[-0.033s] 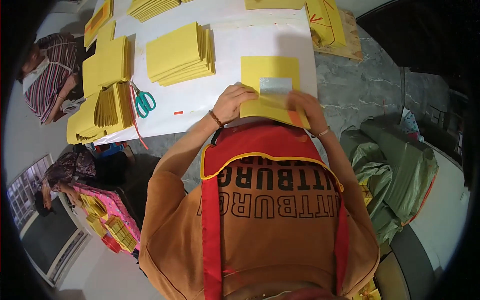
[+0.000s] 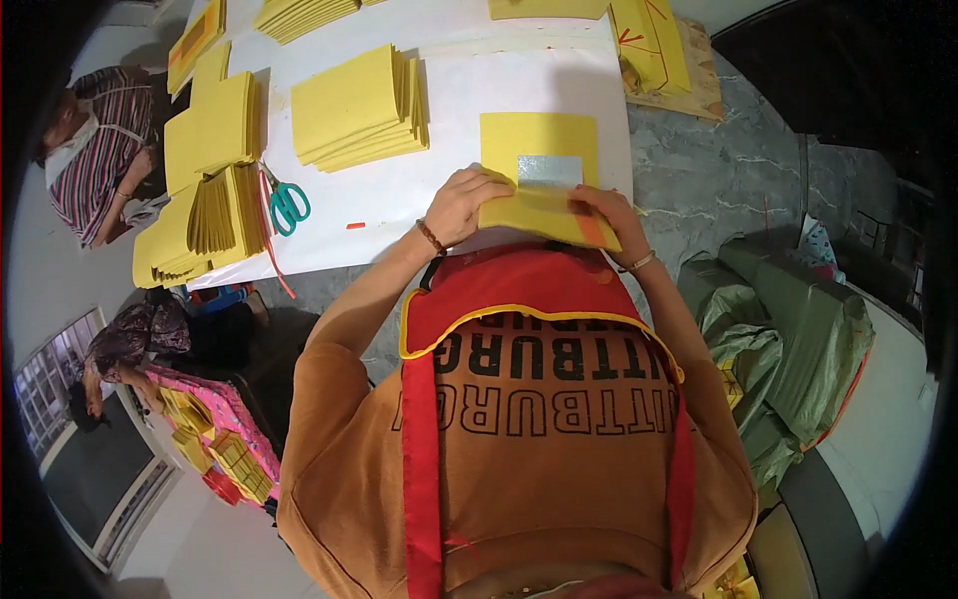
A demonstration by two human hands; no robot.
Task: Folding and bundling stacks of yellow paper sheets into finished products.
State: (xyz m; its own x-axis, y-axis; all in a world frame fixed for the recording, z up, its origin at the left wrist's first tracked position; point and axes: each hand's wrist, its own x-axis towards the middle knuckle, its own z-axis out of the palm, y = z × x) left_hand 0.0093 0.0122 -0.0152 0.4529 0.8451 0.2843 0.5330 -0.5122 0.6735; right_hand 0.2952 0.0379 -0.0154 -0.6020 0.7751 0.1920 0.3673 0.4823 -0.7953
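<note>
A yellow paper sheet (image 2: 539,140) with a silver foil rectangle (image 2: 550,171) lies at the table's near right edge. Its near part is raised and bent, and an orange strip (image 2: 591,232) shows on the right of it. My left hand (image 2: 466,203) grips the sheet's left edge, fingers on top. At the right edge, my right hand (image 2: 617,215) is closed on the raised part, with its fingertips slightly blurred. Whether one sheet or several are in my hands I cannot tell.
A fanned stack of yellow paper (image 2: 354,105) lies left of centre on the white table (image 2: 449,100). Further left are more yellow stacks (image 2: 215,125), green-handled scissors (image 2: 287,205) and a red ribbon (image 2: 269,240). Two people sit at the left. Green wrapped bundles (image 2: 788,329) stand at the right.
My right hand has shifted slightly and is less blurred. The sheet's raised near part has moved a little with it. My left hand stays in place.
</note>
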